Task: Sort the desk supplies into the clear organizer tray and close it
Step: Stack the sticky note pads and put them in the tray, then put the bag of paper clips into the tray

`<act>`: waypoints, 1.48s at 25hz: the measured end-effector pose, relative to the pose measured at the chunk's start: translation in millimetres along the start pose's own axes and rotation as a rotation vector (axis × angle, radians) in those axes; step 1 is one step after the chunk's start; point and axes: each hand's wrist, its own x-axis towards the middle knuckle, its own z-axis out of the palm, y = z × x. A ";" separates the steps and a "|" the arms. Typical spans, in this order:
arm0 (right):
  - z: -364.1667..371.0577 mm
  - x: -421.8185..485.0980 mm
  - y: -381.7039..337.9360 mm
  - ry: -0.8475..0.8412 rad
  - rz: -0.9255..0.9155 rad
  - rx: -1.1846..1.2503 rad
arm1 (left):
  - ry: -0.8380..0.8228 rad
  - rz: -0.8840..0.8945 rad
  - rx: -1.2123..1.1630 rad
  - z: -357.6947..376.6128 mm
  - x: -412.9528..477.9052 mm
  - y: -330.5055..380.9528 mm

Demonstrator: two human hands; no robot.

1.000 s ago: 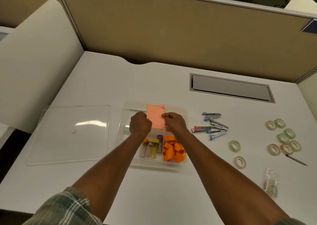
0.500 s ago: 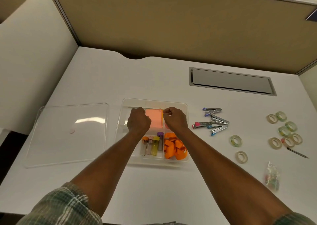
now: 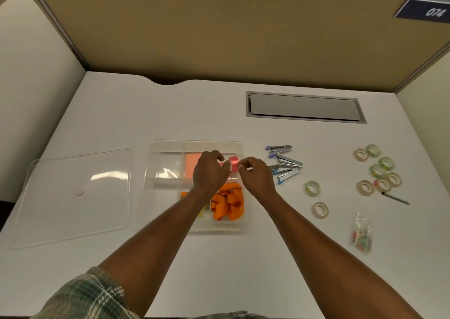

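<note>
The clear organizer tray (image 3: pixel 194 142) lies open in the middle of the desk, and its clear lid (image 3: pixel 73 197) lies flat to its left. An orange sticky pad (image 3: pixel 191 167) rests in the tray's far middle compartment, with a pink pad (image 3: pixel 234 164) in the compartment to its right. Orange strips (image 3: pixel 227 204) fill the near right compartment. My left hand (image 3: pixel 209 170) hovers over the orange pad with its fingers spread. My right hand (image 3: pixel 255 175) has curled fingertips at the pink pad's right edge, and I cannot see whether they grip it.
Several small staplers (image 3: pixel 285 165) lie just right of the tray. Two tape rolls (image 3: pixel 312 188) sit nearer, with several more (image 3: pixel 377 170) at the far right beside a thin pen (image 3: pixel 395 198). A small bag of pins (image 3: pixel 361 233) lies at the near right. A grey cable hatch (image 3: pixel 304 106) is set into the back of the desk.
Both hands gripped the orange pad and lowered it into the tray. It now lies flat, my left hand has opened, and both hands have shifted right toward the pink pad.
</note>
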 end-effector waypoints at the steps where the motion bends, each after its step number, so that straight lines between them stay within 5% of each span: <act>1: -9.2 -2.8 8.7 0.009 0.008 0.008 | -0.012 0.020 0.000 7.2 -4.0 9.0; 21: -197.1 -43.0 223.7 0.139 0.277 -0.060 | -0.303 0.152 0.132 195.3 -86.0 159.8; 28: -231.4 -57.3 279.4 -0.049 0.557 -0.328 | -0.411 0.167 0.167 250.6 -117.9 186.8; 37: -231.1 -50.4 309.4 -0.014 0.478 0.053 | -0.568 0.057 0.144 284.4 -141.9 193.7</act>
